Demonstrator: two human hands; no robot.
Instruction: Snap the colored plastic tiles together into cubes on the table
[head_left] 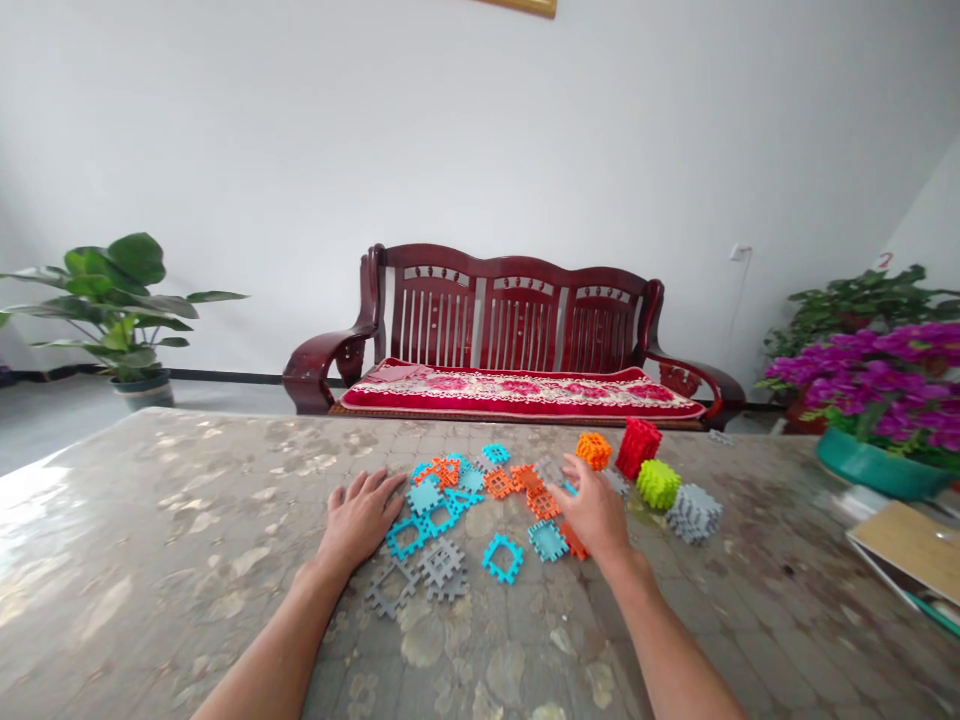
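My left hand (365, 513) lies flat on the table with its fingers spread, beside the left edge of the loose interlocking plastic tiles. Closest to its fingertips are a light blue tile (424, 496) and a blue open-frame tile (406, 537). My right hand (594, 508) is over the right side of the pile, thumb and forefinger apart. A grey tile (550, 470) lies by its fingertips, and a bit of blue shows between thumb and forefinger. Orange tiles (543, 503) and a teal tile (547, 540) lie left of it; another orange tile (574, 541) is partly under it.
Stacked tiles stand at the right: orange (593, 451), red (638, 447), lime green (659, 484) and grey (694, 513). Nearer me lie grey tiles (442, 566) and a blue frame tile (502, 558). Purple flowers (877, 375) and a cardboard-coloured book (911, 545) occupy the right end.
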